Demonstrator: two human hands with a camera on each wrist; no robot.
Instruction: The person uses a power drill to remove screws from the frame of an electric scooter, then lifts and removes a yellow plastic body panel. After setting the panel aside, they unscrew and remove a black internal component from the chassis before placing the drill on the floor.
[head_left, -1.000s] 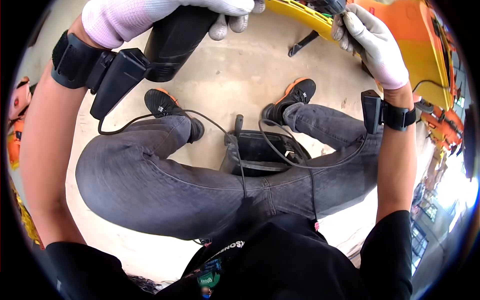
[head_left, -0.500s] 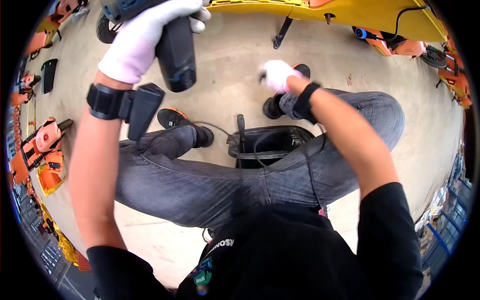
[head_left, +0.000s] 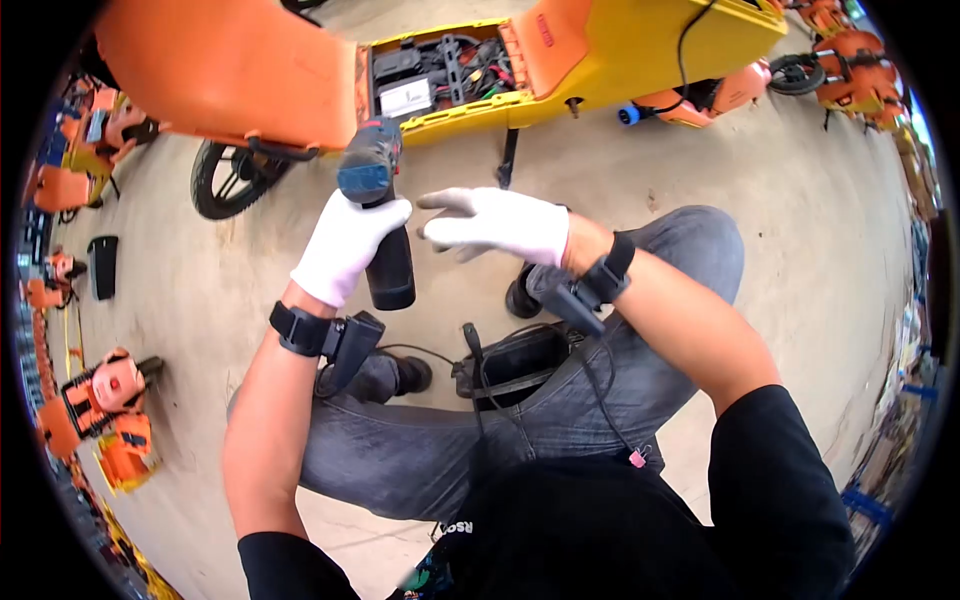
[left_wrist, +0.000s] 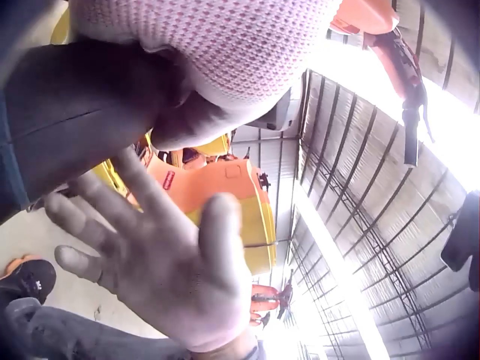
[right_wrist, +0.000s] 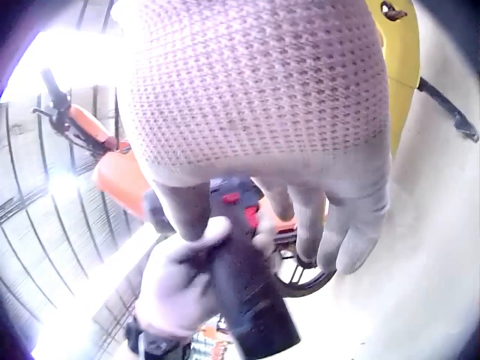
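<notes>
My gloved left hand (head_left: 340,245) grips a cordless drill (head_left: 391,270) by its handle, with the blue-and-black head uppermost. In the right wrist view the drill (right_wrist: 251,300) shows its dark handle and red parts, and the left glove (right_wrist: 176,289) is wrapped round it. My gloved right hand (head_left: 505,222) is just to the right of the drill, fingers spread and pointing at it. The left wrist view shows that right palm (left_wrist: 176,270) with straight fingers and nothing in it.
An orange and yellow scooter (head_left: 620,60) stands ahead, its open compartment (head_left: 450,75) full of wiring and boxes. A black bin (head_left: 525,365) is between my legs with a handled tool (head_left: 472,340) upright at its edge. Cables (head_left: 600,385) run over my lap. More orange vehicles (head_left: 110,385) stand around.
My right hand has left the scooter and come across to beside the drill. The left hand has brought the drill down and nearer. The head view now takes in more of the scooter.
</notes>
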